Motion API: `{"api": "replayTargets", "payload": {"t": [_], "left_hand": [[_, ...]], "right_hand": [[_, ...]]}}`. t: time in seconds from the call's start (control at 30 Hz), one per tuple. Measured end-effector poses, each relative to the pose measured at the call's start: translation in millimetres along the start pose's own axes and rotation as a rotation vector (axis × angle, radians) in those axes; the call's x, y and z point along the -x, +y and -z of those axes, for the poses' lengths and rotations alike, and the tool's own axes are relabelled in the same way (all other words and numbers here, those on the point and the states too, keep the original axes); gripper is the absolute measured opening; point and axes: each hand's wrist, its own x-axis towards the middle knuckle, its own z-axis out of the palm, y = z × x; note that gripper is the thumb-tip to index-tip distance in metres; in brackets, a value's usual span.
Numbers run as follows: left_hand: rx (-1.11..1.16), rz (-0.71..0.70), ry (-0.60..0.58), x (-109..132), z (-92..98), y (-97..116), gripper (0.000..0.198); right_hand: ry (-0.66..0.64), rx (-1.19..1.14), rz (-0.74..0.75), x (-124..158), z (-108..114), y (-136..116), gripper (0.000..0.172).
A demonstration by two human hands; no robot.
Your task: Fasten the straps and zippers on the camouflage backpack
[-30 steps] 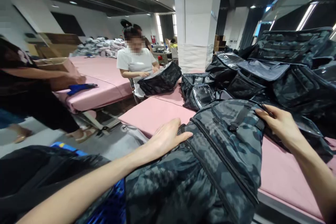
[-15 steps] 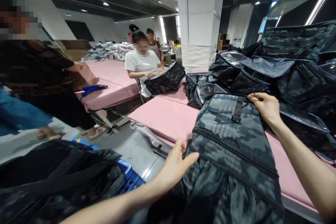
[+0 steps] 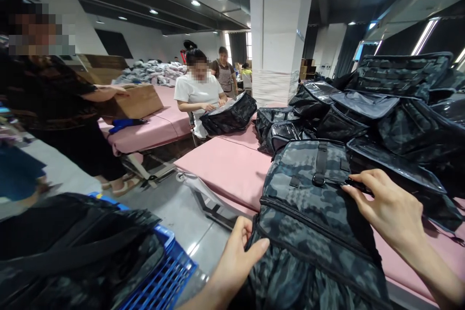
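A grey-black camouflage backpack (image 3: 312, 218) lies in front of me across the edge of the pink table, its top pointing away. My left hand (image 3: 238, 256) is closed on its left side edge, thumb on top and fingers beneath. At the upper right edge, my right hand (image 3: 385, 203) pinches a small dark piece that looks like a zipper pull, mostly hidden by the fingers. A strap with a round buckle (image 3: 318, 180) lies on the bag's upper panel, just left of those fingertips.
Several camouflage bags (image 3: 366, 106) with clear panels are piled behind and right. A blue crate (image 3: 160, 276) with a dark bag (image 3: 72, 252) stands lower left. One co-worker (image 3: 199, 87) handles a bag across the table; another person at left holds a cardboard box (image 3: 136, 101).
My right hand has moved down along the backpack's right edge from its top corner. My left hand keeps its grip. The person at left has brought the cardboard box further over the other table.
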Motion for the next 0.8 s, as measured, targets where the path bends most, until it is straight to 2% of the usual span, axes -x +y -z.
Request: {"api": "replayTargets", "payload": {"t": [0.2,0.37,0.53,0.67,0.73,0.8], "left_hand": [[-0.004,-0.036,-0.011,-7,2.2,-9,0.035],[-0.026,-0.028,-0.044,-9,4.2,-10,0.037],[-0.003,-0.021,-0.089,-7,5.5,-11,0.033],[-0.014,-0.028,-0.099,-5,6.7,-10,0.029],[-0.028,-0.015,-0.109,-5,7.0,-8,0.027],[-0.032,-0.006,-0.11,-5,7.1,-7,0.027]], "right_hand": [[0.018,0.106,0.07,-12,-9,-8,0.029],[-0.019,0.151,0.095,-17,-15,-11,0.024],[-0.035,0.083,0.084,-17,-9,-4,0.033],[-0.184,-0.07,0.121,-11,-1,-3,0.04],[-0.247,-0.023,0.122,-10,-3,-8,0.035],[-0.258,0.063,0.089,-13,-7,-12,0.029]]}}
